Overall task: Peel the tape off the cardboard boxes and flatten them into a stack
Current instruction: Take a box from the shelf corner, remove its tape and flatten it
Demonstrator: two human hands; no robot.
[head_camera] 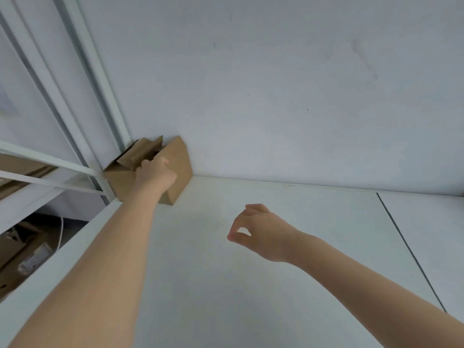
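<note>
Cardboard box (179,159) in left hand (155,172)

Left grip (154,173) curls over the rim of the brown cardboard box (179,159) at 10 o'clock, with its fingertips hidden inside the opening. The forearm covers part of the box's near face. Tape on the box is too small to tell. Right grip (256,232): thumb and forefinger tips nearly meet, and anything pinched can't be made out. Both forearms are cut off by the bottom edge. Brown cardboard pieces (15,247) at 8 o'clock are blurred and cut off by the left edge.
</note>
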